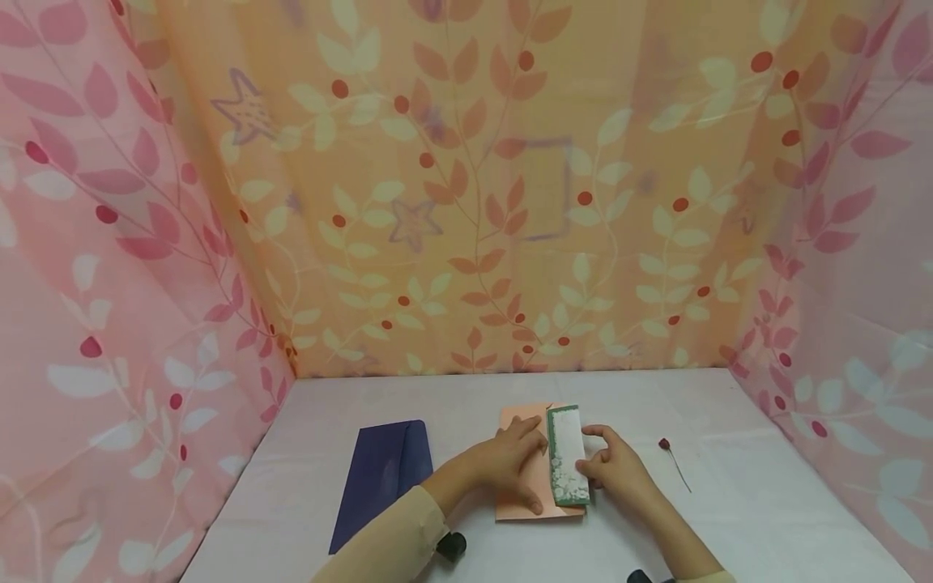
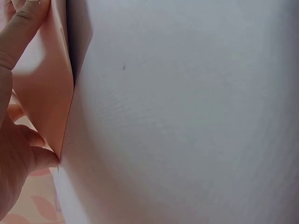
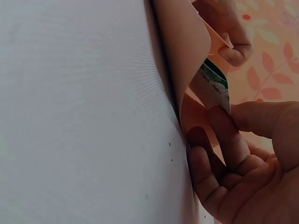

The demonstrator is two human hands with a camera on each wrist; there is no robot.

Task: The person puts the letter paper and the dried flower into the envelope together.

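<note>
A peach envelope (image 1: pixel 526 494) lies at the middle of the table, its paper bowed up at the open side in the right wrist view. My left hand (image 1: pixel 506 461) holds it, fingers bent at the upper part and thumb on the lower part. Over the envelope's right side is a white card (image 1: pixel 570 453) with a green border and pale floral print. My right hand (image 1: pixel 615 468) pinches the card's right edge between thumb and fingers. In the right wrist view the card (image 3: pixel 212 86) is slightly curved beside the envelope's raised paper (image 3: pixel 184 51); how far it goes in is hidden.
A dark blue envelope (image 1: pixel 372 470) lies to the left, partly behind my left sleeve. A dried red flower (image 1: pixel 665 444) on a thin stem lies right of my right hand. Patterned cloth (image 1: pixel 466 243) hangs behind and at both sides of the white table (image 1: pixel 758 502).
</note>
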